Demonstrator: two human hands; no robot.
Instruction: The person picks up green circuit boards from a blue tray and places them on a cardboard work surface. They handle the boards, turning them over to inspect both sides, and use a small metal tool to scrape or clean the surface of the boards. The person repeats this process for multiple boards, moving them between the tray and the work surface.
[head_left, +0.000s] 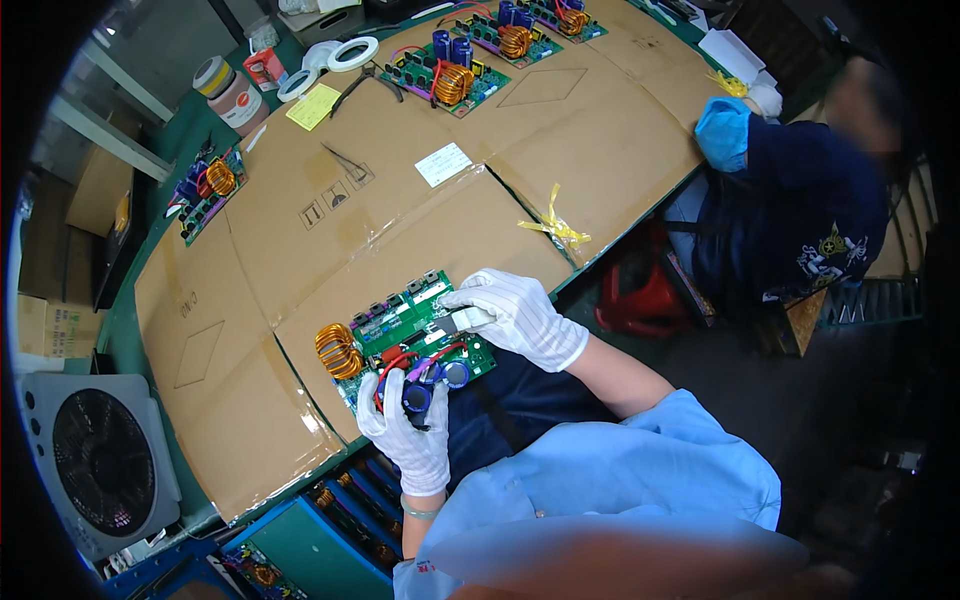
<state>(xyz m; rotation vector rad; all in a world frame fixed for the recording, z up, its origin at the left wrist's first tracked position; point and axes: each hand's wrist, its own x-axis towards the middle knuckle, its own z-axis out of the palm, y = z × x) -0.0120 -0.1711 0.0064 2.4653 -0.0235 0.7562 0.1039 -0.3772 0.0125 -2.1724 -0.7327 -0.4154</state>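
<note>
Gripping a green circuit board (405, 326) are the left fingers (393, 392), while right fingers (468, 297) pinch a grey piece (467, 320).

Electronics workshop, cardboard-covered workbench (275, 250), several green circuit boards (418, 322), pliers (368, 74), tape rolls (350, 67), co-worker (805, 195) beside the bench

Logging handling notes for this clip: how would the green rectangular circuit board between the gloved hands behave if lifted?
The green rectangular circuit board is probably stiff, as it looks flat. It may feel lopsided, with a bulky orange wire coil at one end. Its protruding blue cylindrical capacitors could snag.
</note>
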